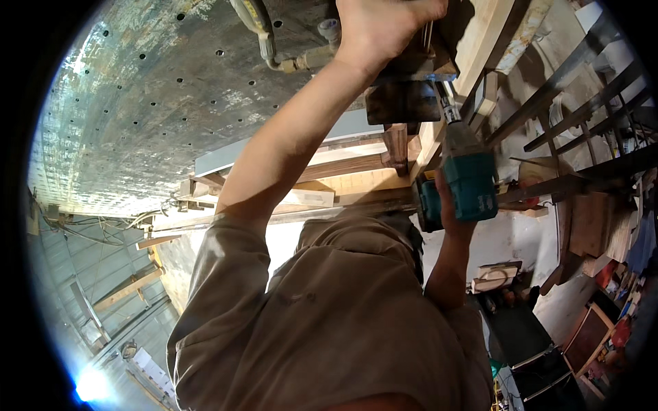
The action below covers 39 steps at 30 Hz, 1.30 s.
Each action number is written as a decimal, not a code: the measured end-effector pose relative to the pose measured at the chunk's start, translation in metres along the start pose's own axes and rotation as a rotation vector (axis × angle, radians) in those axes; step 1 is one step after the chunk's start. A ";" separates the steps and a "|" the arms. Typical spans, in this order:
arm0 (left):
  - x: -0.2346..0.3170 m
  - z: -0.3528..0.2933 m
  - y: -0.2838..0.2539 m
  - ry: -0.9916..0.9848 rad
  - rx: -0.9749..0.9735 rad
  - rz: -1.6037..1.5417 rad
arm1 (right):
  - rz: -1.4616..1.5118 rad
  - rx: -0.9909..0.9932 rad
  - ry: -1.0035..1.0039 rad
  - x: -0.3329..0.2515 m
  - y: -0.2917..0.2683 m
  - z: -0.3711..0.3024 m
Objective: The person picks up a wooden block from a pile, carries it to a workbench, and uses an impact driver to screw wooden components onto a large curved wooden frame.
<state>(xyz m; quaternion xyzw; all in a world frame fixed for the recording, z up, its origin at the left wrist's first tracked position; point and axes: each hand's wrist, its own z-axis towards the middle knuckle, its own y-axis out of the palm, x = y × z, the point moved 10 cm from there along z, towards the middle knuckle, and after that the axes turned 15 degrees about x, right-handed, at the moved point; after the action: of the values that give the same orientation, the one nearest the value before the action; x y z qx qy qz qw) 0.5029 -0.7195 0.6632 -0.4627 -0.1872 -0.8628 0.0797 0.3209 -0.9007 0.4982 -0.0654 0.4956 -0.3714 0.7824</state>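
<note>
A teal and black cordless power driver (469, 179) is gripped in my right hand (447, 200), its nose pointing up and away. A shiny metal socket or bit (449, 103) sticks out of the nose, close beside a dark metal block (404, 101). Above that block, my left hand (384, 27) reaches to the top edge of the view. Its fingers run out of the picture, so I cannot see whether they hold anything. Thin metal rods (427, 38) stand just under its thumb side.
A large worn metal plate (171, 103) dotted with holes spreads across the upper left. On it lies a hose with a metal fitting (266, 48). Wooden beams (483, 41) rise at upper right, near dark metal bars (569, 75). Wood offcuts (497, 274) lie lower right.
</note>
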 end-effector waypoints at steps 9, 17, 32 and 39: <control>-0.036 -0.002 -0.015 -0.160 0.003 0.285 | 0.907 0.056 0.467 0.025 0.042 -0.010; -0.062 0.008 -0.019 -0.151 -0.082 0.070 | 0.759 0.151 0.339 0.007 0.027 0.017; -0.121 0.020 -0.029 -0.403 -0.254 -0.369 | -0.009 0.076 0.435 -0.025 -0.096 -0.193; -0.018 -0.029 -0.046 0.059 0.053 0.153 | 0.056 0.305 0.494 -0.037 -0.125 -0.273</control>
<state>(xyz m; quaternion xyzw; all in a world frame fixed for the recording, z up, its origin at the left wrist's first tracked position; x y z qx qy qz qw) 0.4766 -0.6898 0.6222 -0.4476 -0.1718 -0.8623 0.1631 0.0231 -0.8936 0.4471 0.1592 0.6113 -0.4246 0.6486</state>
